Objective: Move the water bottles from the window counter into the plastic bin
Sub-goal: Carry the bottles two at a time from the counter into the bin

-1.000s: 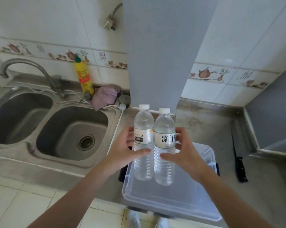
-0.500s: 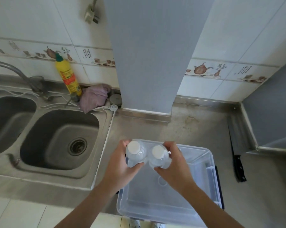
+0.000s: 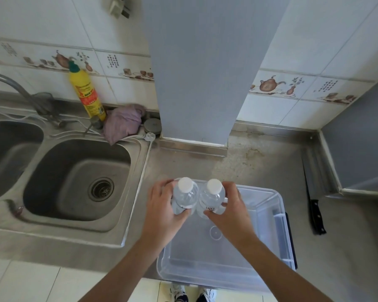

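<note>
Two clear water bottles with white caps stand upright side by side in the far left corner of the clear plastic bin [image 3: 268,225]. My left hand [image 3: 162,205] grips the left bottle [image 3: 184,194]. My right hand [image 3: 231,208] grips the right bottle [image 3: 213,196]. I see both bottles from above, so their lower parts are hidden by my hands. I cannot tell whether they rest on the bin's floor.
The bin sits on a steel counter [image 3: 260,166] at its front edge. A double sink [image 3: 75,182] lies to the left, with a yellow bottle [image 3: 87,94] and a purple cloth [image 3: 122,123] behind it. A black-handled knife [image 3: 314,203] lies to the right. A grey pillar [image 3: 196,73] rises behind.
The two bottles went down from chest height above the bin into its far left corner, held in both hands. My view tilted downward.
</note>
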